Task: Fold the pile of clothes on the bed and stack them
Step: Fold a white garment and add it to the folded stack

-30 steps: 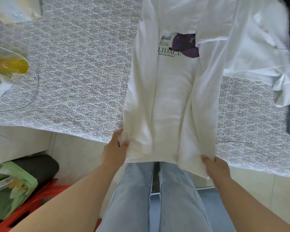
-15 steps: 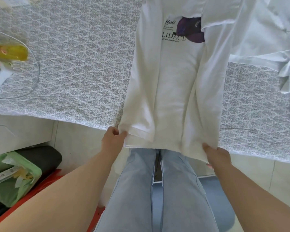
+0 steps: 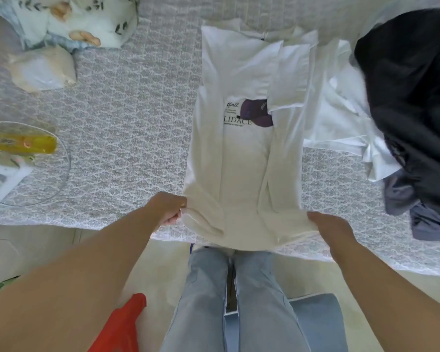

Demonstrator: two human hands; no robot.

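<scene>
A white T-shirt (image 3: 241,174) with black lettering and a purple print lies lengthwise on the bed (image 3: 127,138), both sides folded inward into a long strip. My left hand (image 3: 168,207) grips the hem's left corner at the bed's near edge. My right hand (image 3: 328,226) grips the hem's right corner, lifting it slightly. To the right lies the pile: a crumpled white garment (image 3: 341,118), a black garment (image 3: 412,97) and a grey-blue one (image 3: 422,219).
A floral pillow (image 3: 69,19) and a beige pouch (image 3: 41,69) lie at the bed's far left. A glass round tabletop (image 3: 61,174) with a yellow bottle (image 3: 18,144) overlaps the left edge. A red stool (image 3: 122,326) and a blue one (image 3: 318,323) stand by my legs.
Both hands have carried the shirt's hem up from below the bed edge onto the mattress. My view has tilted up, showing the pillow and more of the pile.
</scene>
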